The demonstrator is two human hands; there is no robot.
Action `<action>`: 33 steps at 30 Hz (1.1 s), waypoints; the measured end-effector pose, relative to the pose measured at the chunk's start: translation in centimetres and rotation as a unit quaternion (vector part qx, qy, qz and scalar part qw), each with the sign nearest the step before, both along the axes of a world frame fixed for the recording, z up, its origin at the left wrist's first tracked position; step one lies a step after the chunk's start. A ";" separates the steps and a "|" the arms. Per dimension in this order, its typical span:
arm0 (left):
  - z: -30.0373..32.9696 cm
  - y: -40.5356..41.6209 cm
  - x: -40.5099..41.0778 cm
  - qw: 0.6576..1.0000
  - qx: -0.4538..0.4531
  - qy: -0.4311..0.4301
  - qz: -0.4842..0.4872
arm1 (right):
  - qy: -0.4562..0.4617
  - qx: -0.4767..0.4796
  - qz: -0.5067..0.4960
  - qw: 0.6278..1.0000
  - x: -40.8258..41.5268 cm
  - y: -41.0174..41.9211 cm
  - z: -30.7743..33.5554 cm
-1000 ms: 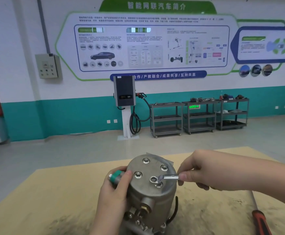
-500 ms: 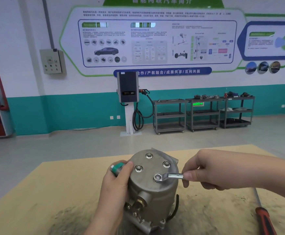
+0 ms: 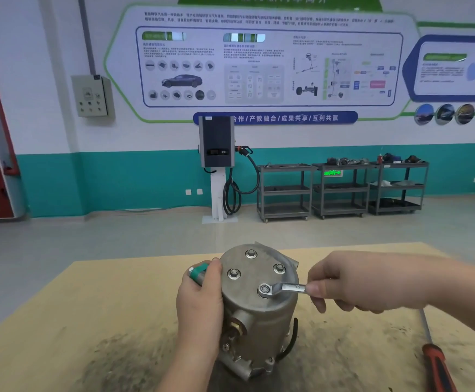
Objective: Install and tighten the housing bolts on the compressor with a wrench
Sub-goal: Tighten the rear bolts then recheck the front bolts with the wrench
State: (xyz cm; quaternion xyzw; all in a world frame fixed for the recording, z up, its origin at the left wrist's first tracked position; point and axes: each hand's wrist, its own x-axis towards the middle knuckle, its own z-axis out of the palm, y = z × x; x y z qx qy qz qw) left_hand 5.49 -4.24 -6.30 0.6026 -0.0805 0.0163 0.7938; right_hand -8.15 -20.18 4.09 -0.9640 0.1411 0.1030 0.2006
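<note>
Nearest the viewer, on the worktop: the compressor [image 3: 256, 306] stands on end on the tan worktop [image 3: 117, 306], its flat bolted cover facing up and tipped a little toward the camera; long axis near vertical
Left of the compressor: the left hand [image 3: 199, 295] is wrapped round the housing wall, thumb up by a green-capped fitting [image 3: 198, 272], steadying the body
Front-right of the cover: the wrench [image 3: 283, 288] has its ring end seated over the near bolt [image 3: 264, 289]; a second ago the ring sat off-centre beside that bolt, now it is squarely on; my reading is that a tightening stroke can begin
Wrench axis: lies flat across the cover, ring toward the compressor's middle, handle pointing out to the right
Right of the compressor: the right hand [image 3: 352, 281] pinches the handle end between thumb and curled fingers
Back of the cover: three other bolts [image 3: 251, 253] sit in their holes; how tight, I cannot tell
Far right of the compressor: a red-handled screwdriver [image 3: 437, 366] lies on the worktop
</note>
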 end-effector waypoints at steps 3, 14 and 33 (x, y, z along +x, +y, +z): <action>0.3 -0.3 -0.6 1.000 0.012 -0.006 0.021 | -0.062 -0.056 -0.001 0.996 -0.3 0.5 -1.1; -0.2 0.5 0.2 1.000 0.004 0.009 0.000 | -0.211 0.024 -0.034 0.977 -0.6 0.3 1.5; 1.0 0.5 0.0 0.981 0.131 -0.133 -0.055 | -0.116 -0.022 -0.074 0.990 -1.0 0.7 -1.3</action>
